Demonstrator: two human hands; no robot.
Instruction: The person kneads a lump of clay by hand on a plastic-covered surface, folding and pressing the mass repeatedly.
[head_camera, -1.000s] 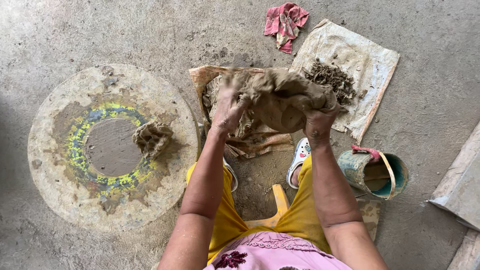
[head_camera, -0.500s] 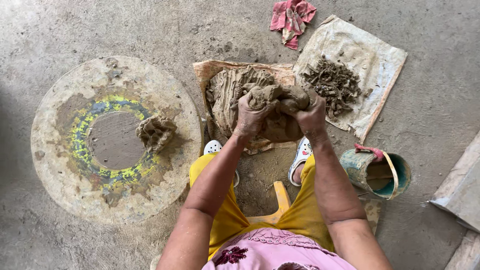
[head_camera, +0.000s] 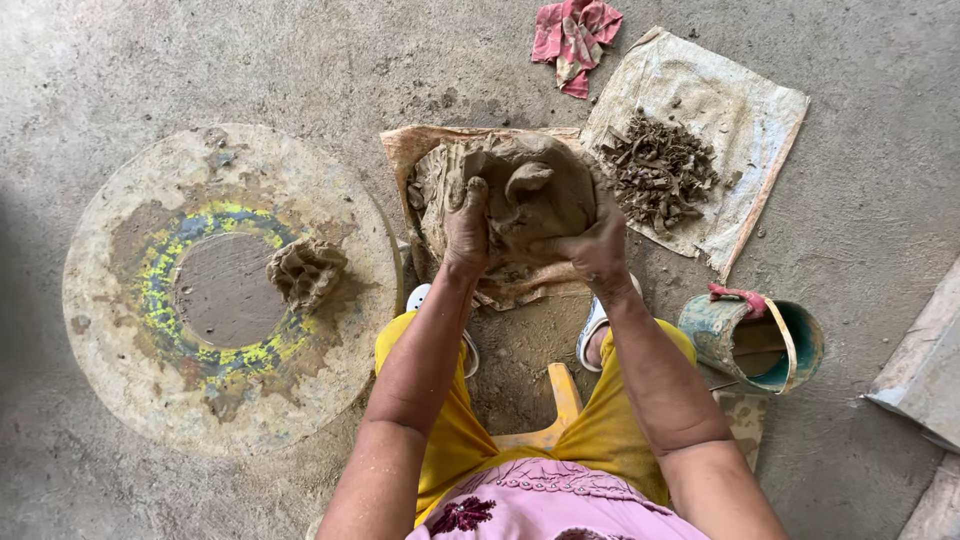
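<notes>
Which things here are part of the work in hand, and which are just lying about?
In use:
- left hand and right hand, both pressing the clay lump
- the cloth under the lump

Lying about:
- round wheel slab with a small clay piece
- sack bearing dry clay bits
- red rag
- bucket
</notes>
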